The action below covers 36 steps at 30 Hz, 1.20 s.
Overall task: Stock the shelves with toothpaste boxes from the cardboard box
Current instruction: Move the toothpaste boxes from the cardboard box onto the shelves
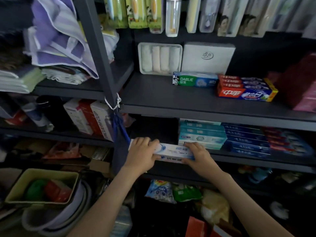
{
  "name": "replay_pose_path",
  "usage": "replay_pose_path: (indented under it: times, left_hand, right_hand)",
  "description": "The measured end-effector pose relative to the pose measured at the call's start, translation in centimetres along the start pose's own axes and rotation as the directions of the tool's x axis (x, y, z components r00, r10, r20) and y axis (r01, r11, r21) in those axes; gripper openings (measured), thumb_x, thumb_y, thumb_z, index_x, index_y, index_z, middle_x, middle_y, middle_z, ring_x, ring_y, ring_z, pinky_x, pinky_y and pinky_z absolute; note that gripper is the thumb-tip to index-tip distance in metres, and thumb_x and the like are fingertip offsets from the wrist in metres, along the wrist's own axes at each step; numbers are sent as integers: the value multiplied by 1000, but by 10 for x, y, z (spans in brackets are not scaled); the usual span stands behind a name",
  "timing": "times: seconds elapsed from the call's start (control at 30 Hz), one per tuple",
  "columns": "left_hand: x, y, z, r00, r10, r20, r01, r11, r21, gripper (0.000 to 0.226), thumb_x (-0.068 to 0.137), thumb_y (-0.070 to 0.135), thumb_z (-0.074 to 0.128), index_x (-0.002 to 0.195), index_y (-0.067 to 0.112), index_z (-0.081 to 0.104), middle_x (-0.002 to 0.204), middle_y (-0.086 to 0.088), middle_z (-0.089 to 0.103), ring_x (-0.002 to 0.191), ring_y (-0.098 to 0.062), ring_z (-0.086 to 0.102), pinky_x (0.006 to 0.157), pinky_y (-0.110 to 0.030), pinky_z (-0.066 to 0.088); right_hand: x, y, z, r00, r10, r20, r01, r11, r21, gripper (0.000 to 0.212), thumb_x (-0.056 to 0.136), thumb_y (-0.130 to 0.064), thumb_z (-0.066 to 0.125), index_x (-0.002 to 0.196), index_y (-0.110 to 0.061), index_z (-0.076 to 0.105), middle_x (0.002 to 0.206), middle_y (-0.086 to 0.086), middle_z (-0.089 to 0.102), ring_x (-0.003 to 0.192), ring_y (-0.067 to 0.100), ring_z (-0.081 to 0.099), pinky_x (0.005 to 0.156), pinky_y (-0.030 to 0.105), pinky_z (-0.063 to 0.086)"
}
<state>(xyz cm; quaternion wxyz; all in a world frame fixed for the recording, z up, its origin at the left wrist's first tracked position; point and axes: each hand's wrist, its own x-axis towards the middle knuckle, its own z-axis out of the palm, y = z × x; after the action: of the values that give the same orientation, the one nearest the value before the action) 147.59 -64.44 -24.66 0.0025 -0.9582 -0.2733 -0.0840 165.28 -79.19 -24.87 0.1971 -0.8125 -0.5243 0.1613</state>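
Here: left hand (143, 150), right hand (197, 153), one box (173, 150)

Toothpaste box (172, 151) print blurred, unreadable (perhaps two boxes stacked).

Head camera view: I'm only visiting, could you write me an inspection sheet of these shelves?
Surface: dark lower shelf, dim gap left of the stacks.
Job's things: white-blue toothpaste box at the shelf's front edge; teal stack and blue stack beside it; Darlie box and red-blue boxes one shelf up.
Clutter: folded cloths, vacuum cup box, green basket, all on the left.
Hands: left hand and right hand each grip one end of the toothpaste box.
Cables: nothing seen; a white cord is knotted round the upright.
Surroundings: toothbrush packs above, bagged goods below.
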Motion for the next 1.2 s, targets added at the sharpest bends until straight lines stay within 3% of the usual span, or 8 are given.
replay_pose_path:
  times: [0.1,0.37,0.5,0.8,0.9,0.97,1.1,1.2]
  left_hand:
    - [18,-17,19,978,2,-210,-1,1000,9,56,68,31,81,118,13,62,102,-7,61,102,-32,59,102,-44,39]
    - [67,-44,71,974,-130,-187,135,991,12,61,67,12,81,124,8,59,122,-17,60,124,-37,49,111,-44,29]
    - [81,-60,102,975,-170,-142,174,985,19,57,95,16,52,147,16,30,151,-10,30,144,-28,14,117,-35,2]
    - [123,-82,157,970,-204,-131,209,978,23,55,98,34,43,148,18,25,151,-5,29,145,-25,12,119,-35,-2]
    - [135,-87,166,948,-277,-154,280,960,2,57,100,29,40,152,22,15,159,-7,13,147,-27,3,118,-40,-2]
    - [136,-79,169,926,-303,-225,302,952,-43,61,99,12,39,153,21,11,159,-11,5,146,-31,5,117,-43,6]
    - [130,-69,192,912,-192,-363,147,978,-148,70,68,-9,61,135,5,50,138,-22,47,127,-43,45,102,-52,40]
    - [140,-80,199,950,-149,-273,99,977,-188,77,78,-10,54,149,7,27,155,-17,23,145,-34,17,118,-49,15]
  right_hand:
    - [30,3,11,986,-92,-142,54,967,-249,54,92,-41,55,141,-27,36,137,-6,41,127,19,32,106,34,15]
    - [106,10,75,885,-282,-370,81,877,-474,58,70,-14,80,123,-5,59,114,10,64,105,28,54,96,45,29]
    - [125,7,113,865,-305,-398,90,875,-476,59,65,-6,78,122,-5,60,117,12,62,108,28,48,90,47,45]
    - [164,12,163,876,-236,-421,51,913,-405,69,55,-4,77,122,-1,61,116,15,63,105,33,60,87,43,51]
    - [185,16,173,886,-234,-401,63,916,-395,79,51,-2,78,126,4,56,123,20,60,113,36,58,94,47,47]
    - [197,16,176,900,-206,-384,50,924,-379,83,55,0,73,134,6,47,133,23,52,123,37,51,101,45,41]
    - [215,18,166,926,-182,-331,60,936,-346,80,86,-3,44,150,-3,-4,159,15,-4,147,25,-4,117,30,1]
    - [226,19,157,947,-142,-288,26,927,-373,78,92,-7,38,148,-4,-16,157,12,-17,145,23,-17,117,30,-7]
